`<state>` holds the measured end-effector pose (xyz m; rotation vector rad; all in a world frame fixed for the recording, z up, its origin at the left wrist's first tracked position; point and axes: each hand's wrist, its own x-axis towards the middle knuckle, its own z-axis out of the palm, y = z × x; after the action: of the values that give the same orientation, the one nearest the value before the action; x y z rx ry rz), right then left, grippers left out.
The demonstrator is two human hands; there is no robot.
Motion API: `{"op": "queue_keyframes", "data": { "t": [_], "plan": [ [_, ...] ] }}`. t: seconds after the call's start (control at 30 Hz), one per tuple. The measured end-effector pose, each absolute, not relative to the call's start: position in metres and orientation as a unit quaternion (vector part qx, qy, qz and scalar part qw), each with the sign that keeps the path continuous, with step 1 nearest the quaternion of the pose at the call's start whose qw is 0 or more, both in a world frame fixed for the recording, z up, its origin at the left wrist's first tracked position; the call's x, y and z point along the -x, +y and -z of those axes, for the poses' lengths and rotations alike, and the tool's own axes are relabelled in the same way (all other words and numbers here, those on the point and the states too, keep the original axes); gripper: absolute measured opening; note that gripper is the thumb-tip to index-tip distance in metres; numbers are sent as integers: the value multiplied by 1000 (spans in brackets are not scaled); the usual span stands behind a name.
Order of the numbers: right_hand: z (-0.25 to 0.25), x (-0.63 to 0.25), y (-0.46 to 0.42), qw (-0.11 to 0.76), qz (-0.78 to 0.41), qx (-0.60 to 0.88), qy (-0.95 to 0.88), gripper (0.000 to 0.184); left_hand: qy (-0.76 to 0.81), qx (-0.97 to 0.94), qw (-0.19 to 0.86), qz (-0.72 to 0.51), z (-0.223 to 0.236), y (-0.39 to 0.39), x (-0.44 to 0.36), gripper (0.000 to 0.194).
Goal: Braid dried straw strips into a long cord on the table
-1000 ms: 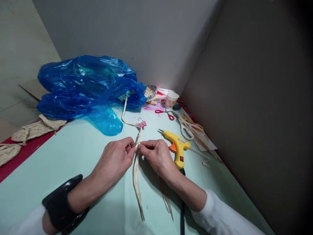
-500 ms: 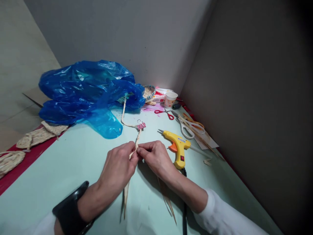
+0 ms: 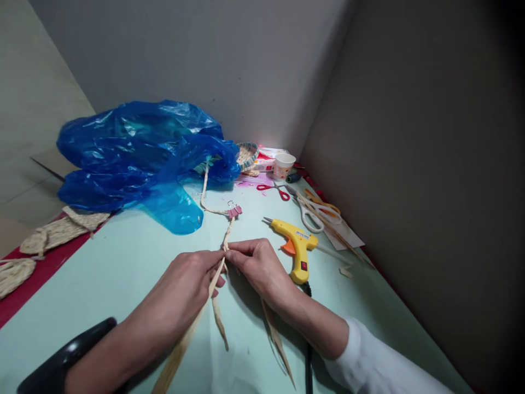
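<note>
A thin braid of pale dried plant fibre (image 3: 227, 232) runs from a pink binder clip (image 3: 234, 212) down to my fingertips. My left hand (image 3: 192, 276) pinches the braid's lower end from the left, and a wide loose strip (image 3: 186, 334) passes across its fingers toward the bottom edge. From the right, my right hand (image 3: 258, 265) grips the same spot between thumb and forefinger. Other strands hang below: one short strip (image 3: 219, 323) between the hands and a strip (image 3: 276, 339) under the right wrist. The exact crossing of strands is hidden by the fingertips.
Right of my hands lies a yellow glue gun (image 3: 301, 243) with its cord. Beyond it are white-handled scissors (image 3: 310, 219), red scissors (image 3: 283, 192) and a paper cup (image 3: 284, 166). A blue plastic bag (image 3: 143, 158) fills the back left, near woven pieces (image 3: 63, 232).
My left hand has shifted slightly left and down, its fingers more extended. A wide strip now lies across it toward the bottom left. The right hand keeps its pinch.
</note>
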<state>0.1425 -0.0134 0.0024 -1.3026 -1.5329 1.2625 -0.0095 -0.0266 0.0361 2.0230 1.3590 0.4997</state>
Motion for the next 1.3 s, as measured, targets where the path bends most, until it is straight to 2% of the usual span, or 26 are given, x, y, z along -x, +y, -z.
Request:
{"op": "queue_keyframes", "data": {
  "t": [0.23,0.33,0.4,0.53,0.73,0.93,1.03,1.2,1.3],
  "plan": [
    [-2,-143,-13,389,-541,492,-561,24,503,-810,259,-154,-29,-25,25,31],
    [0,-145,-12,400,-577,469,-536,20,553,-772,236,-207,-26,-16,23,29],
    [-1,-146,-10,406,-607,451,-512,17,567,-724,297,-256,-25,-7,19,27],
    [-7,-149,-8,413,-662,409,-474,18,497,-644,519,-265,-26,2,5,27],
    [-13,-154,-8,402,-677,393,-475,28,457,-568,627,-277,-29,-2,-3,13],
    [-10,-159,-6,382,-656,410,-506,23,434,-560,665,-235,-25,6,5,24],
    [-7,-159,-5,380,-650,409,-516,22,469,-543,661,-222,-21,8,6,19],
    [-2,-157,-7,390,-631,404,-535,21,488,-525,642,-273,-18,5,0,9],
    [-2,-157,-7,383,-591,442,-556,21,478,-501,660,-291,-17,4,-2,20]
  ]
}}
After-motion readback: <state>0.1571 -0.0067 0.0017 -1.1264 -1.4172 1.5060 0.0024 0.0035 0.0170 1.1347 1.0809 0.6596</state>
